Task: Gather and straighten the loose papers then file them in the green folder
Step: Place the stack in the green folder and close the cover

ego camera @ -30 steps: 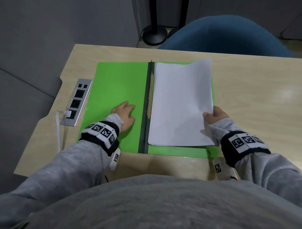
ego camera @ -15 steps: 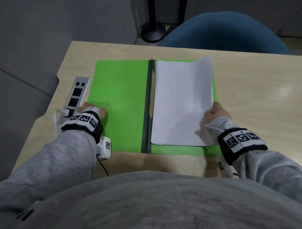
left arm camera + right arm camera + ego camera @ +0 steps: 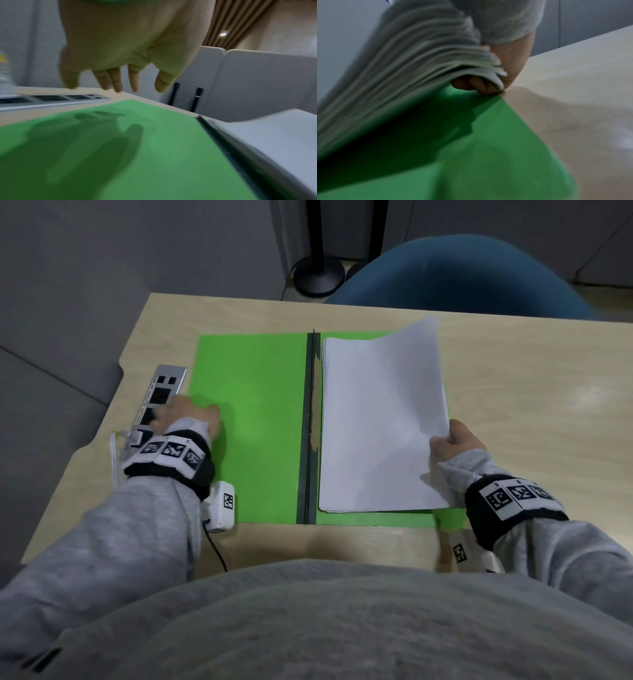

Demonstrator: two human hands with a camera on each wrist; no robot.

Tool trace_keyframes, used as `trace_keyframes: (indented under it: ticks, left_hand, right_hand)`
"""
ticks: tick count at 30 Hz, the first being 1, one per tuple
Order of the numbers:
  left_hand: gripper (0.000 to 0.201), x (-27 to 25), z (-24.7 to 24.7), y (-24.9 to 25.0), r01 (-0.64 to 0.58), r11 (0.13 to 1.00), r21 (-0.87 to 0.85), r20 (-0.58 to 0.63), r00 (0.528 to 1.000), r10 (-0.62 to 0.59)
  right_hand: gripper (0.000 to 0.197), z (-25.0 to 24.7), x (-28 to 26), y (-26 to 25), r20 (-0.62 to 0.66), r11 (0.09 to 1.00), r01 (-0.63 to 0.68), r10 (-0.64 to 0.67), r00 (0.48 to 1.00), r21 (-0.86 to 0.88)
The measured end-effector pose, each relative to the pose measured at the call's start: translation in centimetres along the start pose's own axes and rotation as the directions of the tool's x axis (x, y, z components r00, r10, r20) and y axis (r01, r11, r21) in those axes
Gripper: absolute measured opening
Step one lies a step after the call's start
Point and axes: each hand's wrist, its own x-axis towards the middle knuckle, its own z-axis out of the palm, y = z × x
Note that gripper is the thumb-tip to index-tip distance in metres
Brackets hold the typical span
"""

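The left hand (image 3: 186, 419) has slid out to the left edge of the green folder (image 3: 253, 419), fingers loose. The right hand (image 3: 457, 445) pinches the papers (image 3: 380, 419), lifting them on the right half.

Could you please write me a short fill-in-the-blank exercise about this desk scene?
1. The stack of white papers lies on the ____ half of the open green folder.
2. The right hand lifts the stack's ____ edge.
3. The left hand hovers open, holding ____.

Missing words: right; right; nothing
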Motion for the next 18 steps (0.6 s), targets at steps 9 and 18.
trace_keyframes:
  ticks: [9,18]
  left_hand:
    - [0.095,-5.3,3.3,10.0,-0.197,0.8,-0.567,0.283,0.865,0.414]
    - [0.039,-4.8,2.7,12.2,-0.196,0.64,-0.743,0.083,0.922,0.378]
  right_hand:
    - [0.018,-2.3,-2.7,0.9,0.168,0.924,0.066,-0.138,0.976,0.377]
    - [0.021,-3.0,-3.3,1.2,0.211,0.894,0.036,-0.145,0.967,0.447]
